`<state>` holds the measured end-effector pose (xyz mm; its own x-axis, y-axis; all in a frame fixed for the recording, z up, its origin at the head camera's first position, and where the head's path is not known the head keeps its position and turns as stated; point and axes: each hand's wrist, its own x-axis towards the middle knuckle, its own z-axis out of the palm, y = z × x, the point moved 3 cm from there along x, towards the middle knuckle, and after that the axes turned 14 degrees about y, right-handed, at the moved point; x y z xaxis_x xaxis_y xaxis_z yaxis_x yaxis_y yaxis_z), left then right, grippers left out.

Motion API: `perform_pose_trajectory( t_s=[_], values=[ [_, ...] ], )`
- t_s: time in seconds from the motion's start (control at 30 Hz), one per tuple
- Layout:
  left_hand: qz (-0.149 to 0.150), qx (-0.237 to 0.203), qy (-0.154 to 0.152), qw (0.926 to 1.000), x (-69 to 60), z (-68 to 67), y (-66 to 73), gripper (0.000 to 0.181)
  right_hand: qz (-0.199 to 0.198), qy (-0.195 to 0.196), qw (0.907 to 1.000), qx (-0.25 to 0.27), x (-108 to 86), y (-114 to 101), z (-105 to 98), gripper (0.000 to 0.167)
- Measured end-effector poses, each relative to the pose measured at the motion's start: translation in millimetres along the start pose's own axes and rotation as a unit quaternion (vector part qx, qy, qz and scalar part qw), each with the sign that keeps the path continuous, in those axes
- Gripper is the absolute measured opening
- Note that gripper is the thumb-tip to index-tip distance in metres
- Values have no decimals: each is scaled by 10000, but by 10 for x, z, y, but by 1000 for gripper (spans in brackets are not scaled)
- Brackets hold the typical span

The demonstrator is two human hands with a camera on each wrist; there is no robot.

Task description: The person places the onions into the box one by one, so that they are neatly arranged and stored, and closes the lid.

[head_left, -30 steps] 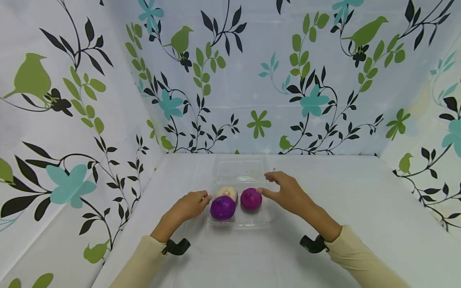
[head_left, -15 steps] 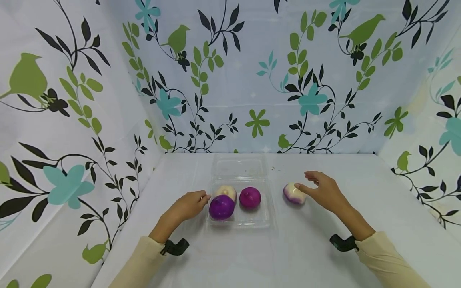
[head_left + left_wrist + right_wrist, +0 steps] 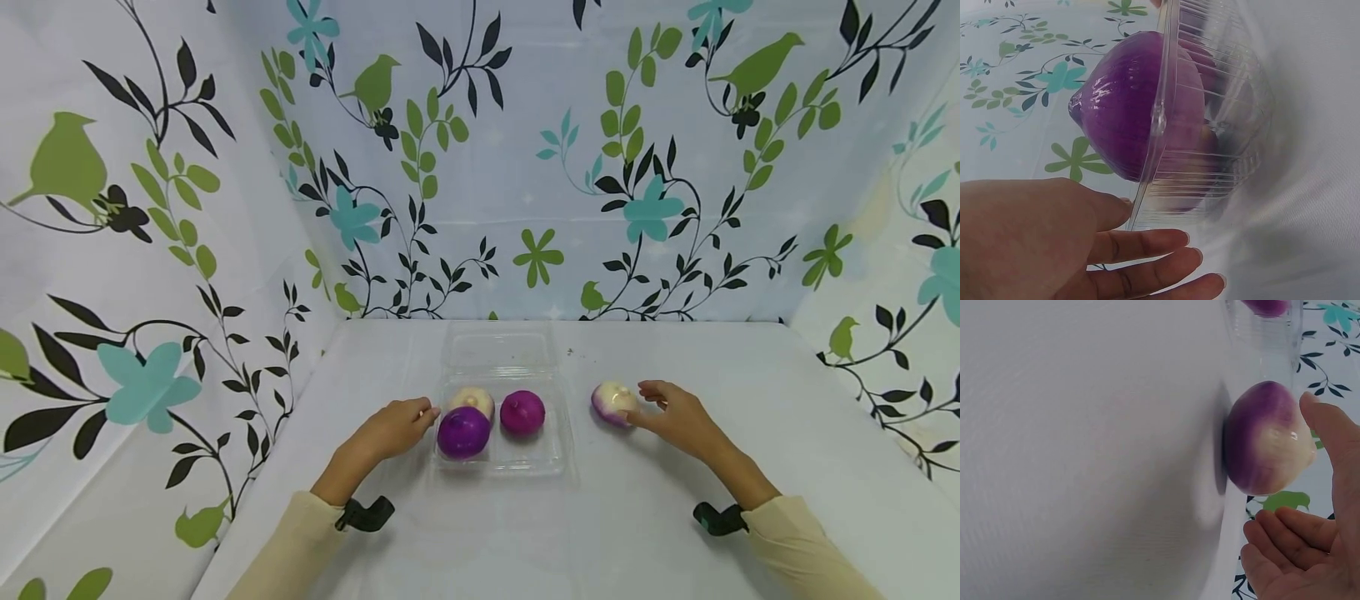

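An open clear plastic container (image 3: pixel 558 458) holds a dark purple onion (image 3: pixel 463 433), a magenta-purple onion (image 3: pixel 522 413) and a pale round one (image 3: pixel 474 398), partly hidden behind the dark one. My left hand (image 3: pixel 397 429) pinches the container's left rim between thumb and fingers; the left wrist view shows the fingers reaching past the rim. Right of the container, a purple-and-white onion (image 3: pixel 613 403) rests on the table. My right hand (image 3: pixel 678 421) is beside it, fingers loosely bent and spread from the thumb. In the right wrist view, the thumb (image 3: pixel 1329 422) is close to the onion; contact is unclear.
The container's clear lid (image 3: pixel 497 348) lies folded back toward the rear of the white table (image 3: pixel 712 367). Patterned cloth walls (image 3: pixel 525 167) stand behind and at both sides. Small dark specks (image 3: pixel 570 352) show near the lid.
My right hand has moved from beside the magenta-purple onion in the container rightward to the purple-and-white onion, then slightly lower beside it. The left hand has stayed at the rim.
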<state>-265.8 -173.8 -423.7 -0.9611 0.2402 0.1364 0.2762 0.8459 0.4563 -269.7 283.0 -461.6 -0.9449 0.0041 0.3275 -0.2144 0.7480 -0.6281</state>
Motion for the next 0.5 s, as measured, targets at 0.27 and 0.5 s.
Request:
perform_pose_trajectory(
  t_s=[0.27, 0.5],
  values=[
    [5, -22, -10, 10000, 8, 36, -30, 25, -90, -49, 9999, -74, -10, 35, 104, 79],
    [19, -11, -16, 10000, 15, 49, -47, 28, -70, -93, 9999, -86, -14, 64, 151, 78]
  ],
)
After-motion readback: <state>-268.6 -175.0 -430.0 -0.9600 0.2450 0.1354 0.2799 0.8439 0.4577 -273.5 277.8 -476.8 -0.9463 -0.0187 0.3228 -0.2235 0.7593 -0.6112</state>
